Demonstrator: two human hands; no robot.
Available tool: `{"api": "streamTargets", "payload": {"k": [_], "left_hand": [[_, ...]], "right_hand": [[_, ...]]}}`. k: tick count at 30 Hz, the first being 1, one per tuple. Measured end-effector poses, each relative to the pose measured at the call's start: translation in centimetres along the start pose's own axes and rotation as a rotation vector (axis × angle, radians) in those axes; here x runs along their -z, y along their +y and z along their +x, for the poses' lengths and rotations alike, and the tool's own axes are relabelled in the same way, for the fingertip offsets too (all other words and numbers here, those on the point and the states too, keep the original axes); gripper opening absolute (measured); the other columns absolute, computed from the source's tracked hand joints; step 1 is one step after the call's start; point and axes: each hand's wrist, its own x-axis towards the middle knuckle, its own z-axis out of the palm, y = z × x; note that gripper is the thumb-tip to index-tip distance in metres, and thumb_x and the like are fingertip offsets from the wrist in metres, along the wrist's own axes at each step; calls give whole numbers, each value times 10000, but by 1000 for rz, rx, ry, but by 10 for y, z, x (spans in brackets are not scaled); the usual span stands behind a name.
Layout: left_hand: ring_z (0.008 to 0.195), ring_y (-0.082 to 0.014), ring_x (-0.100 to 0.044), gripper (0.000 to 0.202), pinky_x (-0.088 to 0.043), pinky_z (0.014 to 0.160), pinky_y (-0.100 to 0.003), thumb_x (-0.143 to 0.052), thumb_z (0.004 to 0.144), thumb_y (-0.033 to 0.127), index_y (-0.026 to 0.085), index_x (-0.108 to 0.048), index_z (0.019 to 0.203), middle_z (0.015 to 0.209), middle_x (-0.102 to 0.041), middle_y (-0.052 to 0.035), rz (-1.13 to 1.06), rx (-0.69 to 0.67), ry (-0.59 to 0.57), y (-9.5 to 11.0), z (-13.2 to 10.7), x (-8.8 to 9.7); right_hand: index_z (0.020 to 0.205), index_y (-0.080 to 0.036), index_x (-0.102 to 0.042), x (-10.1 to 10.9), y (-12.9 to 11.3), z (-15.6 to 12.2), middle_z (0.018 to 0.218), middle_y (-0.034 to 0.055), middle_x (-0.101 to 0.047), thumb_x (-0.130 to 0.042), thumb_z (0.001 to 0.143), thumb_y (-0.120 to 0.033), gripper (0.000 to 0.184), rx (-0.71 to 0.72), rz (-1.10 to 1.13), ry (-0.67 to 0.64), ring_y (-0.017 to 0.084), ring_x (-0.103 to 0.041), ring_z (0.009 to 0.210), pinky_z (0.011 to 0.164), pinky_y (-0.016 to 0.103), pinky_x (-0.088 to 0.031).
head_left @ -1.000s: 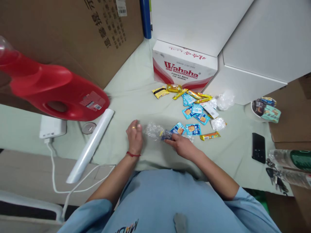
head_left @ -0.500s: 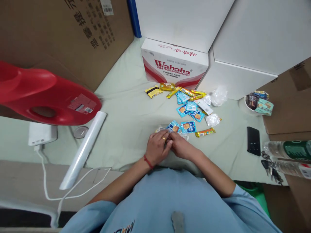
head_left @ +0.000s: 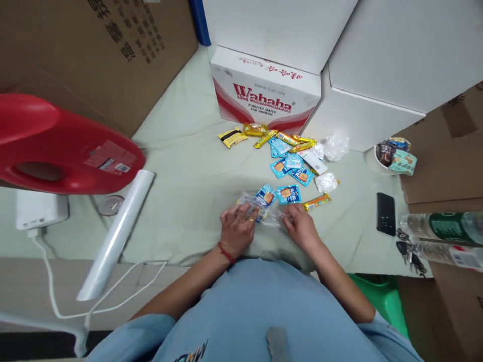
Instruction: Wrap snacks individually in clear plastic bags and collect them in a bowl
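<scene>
A crinkled sheet of clear plastic film (head_left: 270, 217) lies on the green cloth in front of me, with blue and yellow wrappers partly visible under or in it. My left hand (head_left: 237, 230) presses on the film's left part, fingers bent and closed on it. On the other side, my right hand (head_left: 301, 227) pinches the film's right edge, fingertips together. A blue snack packet (head_left: 266, 194) touches the film's far side. Beside it lies another blue snack packet (head_left: 289, 194), just beyond my right fingers. A yellow snack stick (head_left: 317, 202) rests right of them.
Farther back are several snack packets, crumpled clear bundles (head_left: 326, 182) and a Wahaha carton (head_left: 264, 95). At left stand a red jug (head_left: 94, 151) and a film roll (head_left: 116, 236). A phone (head_left: 386, 213), keys (head_left: 409, 251), bottles (head_left: 449, 227) and a snack cup (head_left: 375, 162) are at right.
My hands, together before, have moved apart, the right one going rightward. The plastic film now shows stretched between them. The view has shifted slightly.
</scene>
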Motion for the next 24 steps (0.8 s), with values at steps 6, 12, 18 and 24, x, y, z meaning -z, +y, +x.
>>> {"api": "streamTargets", "payload": {"k": [6,12,18,24], "left_hand": [[1088,-245,-647,354,-374,932,-438,-555,990,144,267,-736,1268,1072,-782,-82,10,-117,-39,-3,1,0],[1231,-279,-661,333,-419,994,-445,-499,955,93,198,-774,1109,1143,-778,-136,-87,-139,-65,-7,-6,6],[1340,-320,-613,414,-393,1154,-555,-547,928,171,226,-666,1320,1270,-763,-117,-232,-63,-5,-34,-23,34],[1201,-307,-669,230,-492,1047,-512,-588,898,139,277,-717,1028,934,-787,-38,-264,73,146,-56,-28,52]], "right_hand": [[957,-196,-672,-2,-51,55,810,18,-687,-617,990,-287,112,11,51,-77,175,-603,735,688,271,-398],[1088,-151,-687,-47,-90,99,1089,131,-742,-536,1024,-191,169,54,-236,-288,231,-674,987,794,304,-436],[1161,-113,-672,-56,-96,83,1150,164,-681,-474,1082,-262,260,169,-311,-327,253,-655,1039,884,344,-479],[1178,-126,-661,-64,-100,61,1185,166,-649,-754,921,-498,462,353,-411,-214,331,-551,1148,935,431,-499]]}}
